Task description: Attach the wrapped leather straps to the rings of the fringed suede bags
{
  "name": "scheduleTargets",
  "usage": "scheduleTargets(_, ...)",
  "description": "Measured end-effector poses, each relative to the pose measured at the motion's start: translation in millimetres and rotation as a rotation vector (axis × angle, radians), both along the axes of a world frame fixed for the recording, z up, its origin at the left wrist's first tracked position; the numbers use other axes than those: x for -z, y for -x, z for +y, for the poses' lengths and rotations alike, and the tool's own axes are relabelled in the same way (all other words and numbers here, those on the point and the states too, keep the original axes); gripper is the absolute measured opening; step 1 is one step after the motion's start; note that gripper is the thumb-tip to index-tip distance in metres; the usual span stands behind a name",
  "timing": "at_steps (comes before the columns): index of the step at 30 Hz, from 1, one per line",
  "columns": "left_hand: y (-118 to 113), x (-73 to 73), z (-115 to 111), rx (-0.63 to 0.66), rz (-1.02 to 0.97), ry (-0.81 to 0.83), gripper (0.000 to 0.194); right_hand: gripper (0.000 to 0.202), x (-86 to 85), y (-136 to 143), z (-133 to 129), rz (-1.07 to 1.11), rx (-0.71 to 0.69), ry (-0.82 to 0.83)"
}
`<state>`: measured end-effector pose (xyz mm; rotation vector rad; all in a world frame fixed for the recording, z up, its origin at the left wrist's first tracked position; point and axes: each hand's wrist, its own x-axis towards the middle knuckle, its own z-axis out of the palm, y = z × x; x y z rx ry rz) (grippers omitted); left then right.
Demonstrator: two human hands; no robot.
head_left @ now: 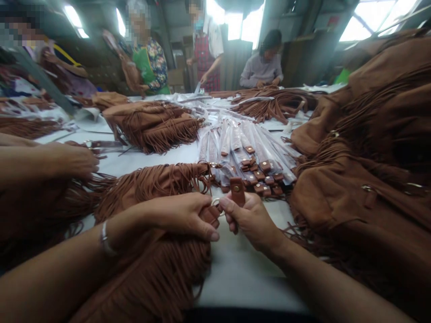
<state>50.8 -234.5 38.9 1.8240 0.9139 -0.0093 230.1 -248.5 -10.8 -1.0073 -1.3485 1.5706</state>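
My left hand (182,215), with a bracelet on its wrist, is closed on a brown leather tab (209,215) of a fringed bag (151,273) that hangs below my forearm. A pale metal ring (218,207) sits between my two hands, at the end of that tab. My right hand (251,217) pinches a brown leather strap end (237,190) with a round snap, its fingertips touching the ring. Just beyond my hands lies a pile of plastic-wrapped straps (239,143) with snapped leather ends.
Fringed brown bags lie on the white table (225,278): one behind my left hand (144,184), another farther back (151,123). A large heap of bags (363,193) stands at the right. Another person's hand (67,159) reaches in from the left. Several people are across the table.
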Motion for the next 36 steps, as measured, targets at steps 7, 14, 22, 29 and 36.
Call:
scheduleTargets(7,-25,-34.0,-70,-0.363,0.414,-0.616,0.019,0.032,-8.3,1,-10,0.202,-0.015,0.102)
scheduleTargets(14,-43,11.9,-88,-0.425,0.368,-0.827,0.018,0.038,-13.8,-19,2,-0.062,-0.399,0.005)
scheduleTargets(22,-29,-10.4,-62,-0.142,0.566,-1.016,0.007,0.035,-2.5,-5,-5,0.151,-0.106,-0.072)
scheduleTargets(29,-24,10.9,-37,-0.135,0.471,-1.026,0.012,0.035,-0.1,-2,1,0.102,-0.021,-0.015)
scheduleTargets(36,-1,15.0,-30,0.116,0.469,-0.985,0.018,0.031,5.1,-10,10,-0.090,-0.266,-0.001)
